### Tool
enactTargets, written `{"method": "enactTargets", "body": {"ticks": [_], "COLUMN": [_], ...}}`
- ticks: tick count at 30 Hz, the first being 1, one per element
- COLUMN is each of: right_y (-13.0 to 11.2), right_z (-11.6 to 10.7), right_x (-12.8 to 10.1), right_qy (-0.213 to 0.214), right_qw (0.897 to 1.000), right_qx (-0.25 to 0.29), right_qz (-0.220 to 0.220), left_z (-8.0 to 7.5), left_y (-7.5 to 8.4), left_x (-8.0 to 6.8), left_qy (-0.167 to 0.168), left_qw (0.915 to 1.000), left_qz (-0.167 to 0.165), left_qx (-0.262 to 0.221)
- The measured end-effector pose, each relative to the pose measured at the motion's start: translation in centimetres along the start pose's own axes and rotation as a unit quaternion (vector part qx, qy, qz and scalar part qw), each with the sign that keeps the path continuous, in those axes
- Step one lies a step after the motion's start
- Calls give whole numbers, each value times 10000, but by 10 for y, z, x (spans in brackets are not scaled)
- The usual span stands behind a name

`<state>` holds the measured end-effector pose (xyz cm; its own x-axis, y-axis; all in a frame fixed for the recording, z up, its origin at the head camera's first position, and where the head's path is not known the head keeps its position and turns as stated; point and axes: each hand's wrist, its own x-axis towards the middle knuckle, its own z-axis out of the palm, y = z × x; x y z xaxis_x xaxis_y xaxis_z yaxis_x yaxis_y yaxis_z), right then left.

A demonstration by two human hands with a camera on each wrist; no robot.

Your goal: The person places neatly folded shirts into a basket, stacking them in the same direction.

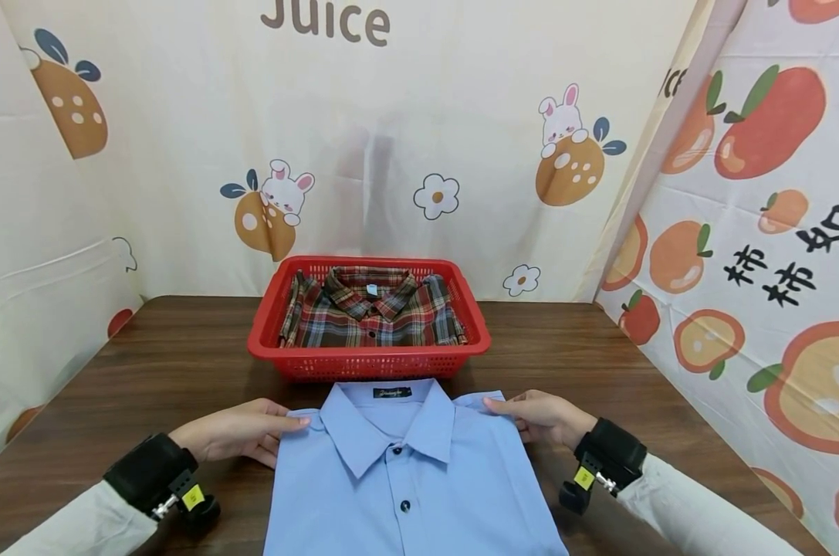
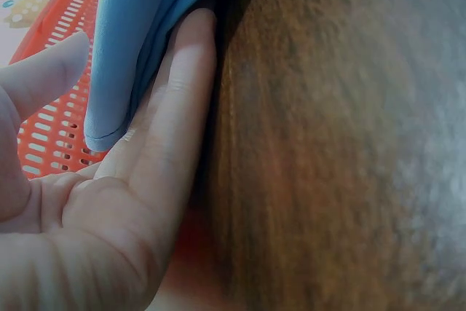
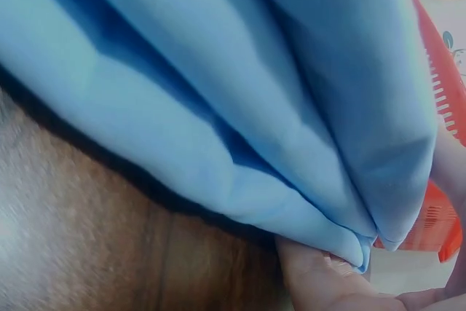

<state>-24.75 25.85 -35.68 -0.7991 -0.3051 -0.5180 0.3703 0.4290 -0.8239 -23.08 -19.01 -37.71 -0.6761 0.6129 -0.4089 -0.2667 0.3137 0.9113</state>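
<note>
A light-blue folded shirt lies collar-up on the table, with dark buttons and a black neck label. At its left shoulder edge is my left hand. In the left wrist view its straight fingers reach under the folded cloth, while the thumb stands beside the upper face with a small gap. My right hand pinches the opposite shoulder corner, thumb on top and fingers below. The right wrist view shows several fabric layers stacked at that corner, hiding part of the hand.
Just beyond the collar stands a red perforated plastic basket holding a folded plaid shirt. The brown wooden table runs back to a printed curtain. Another printed cloth hangs along the right side.
</note>
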Motion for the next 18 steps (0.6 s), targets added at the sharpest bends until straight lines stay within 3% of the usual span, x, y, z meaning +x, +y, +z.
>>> {"method": "enactTargets", "body": {"ticks": [5,18], "right_y": [4,7], "right_z": [-2,3], "right_x": [-4,-10], "right_qy": [-275,-544], "right_qw": [9990,9975], "right_qx": [340,446], "right_qz": [31,114], "left_z": [0,3], "left_y": [-1,-3], "left_x": [0,-3], "left_qy": [-42,-215], "left_qw": [9999,9994], "left_qz": [-2,-87], "left_qx": [-113,-255]}}
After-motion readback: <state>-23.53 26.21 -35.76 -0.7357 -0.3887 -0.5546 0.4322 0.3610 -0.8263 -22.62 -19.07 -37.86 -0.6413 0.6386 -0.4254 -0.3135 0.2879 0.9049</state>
